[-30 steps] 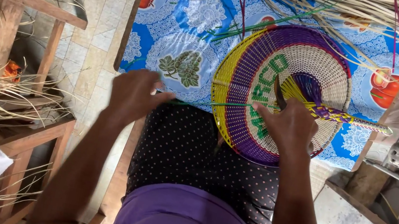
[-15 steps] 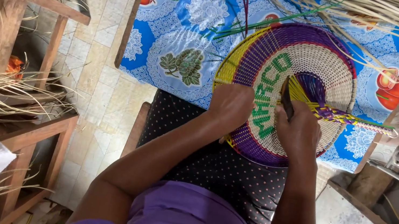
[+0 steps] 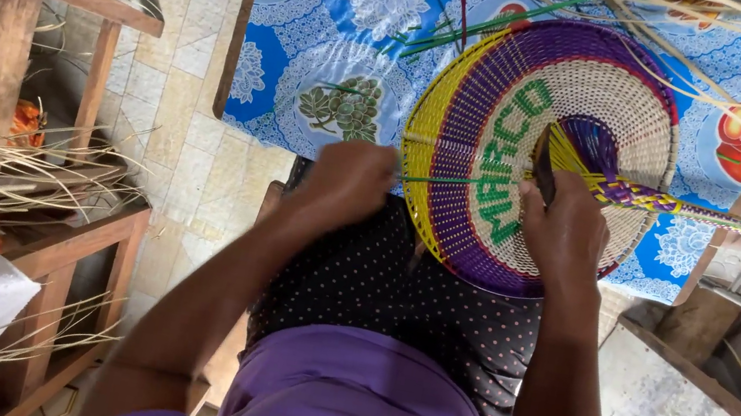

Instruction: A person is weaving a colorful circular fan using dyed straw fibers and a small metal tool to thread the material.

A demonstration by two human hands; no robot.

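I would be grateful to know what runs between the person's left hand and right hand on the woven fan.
In the head view, a thin green strip stretches from the left hand across the woven fan's yellow and purple bands toward the right hand.

a table [image 3: 241, 33] is wearing a blue flowered cloth [image 3: 339, 40] (fruit and leaf prints), with a woven fan [image 3: 542, 157] and loose straw strands [image 3: 728, 22] lying on it.

Soft, even daylight fills the scene, without glare. Shadows are faint, and focus is sharp centrally. Wide-angle distortion bends the edges.
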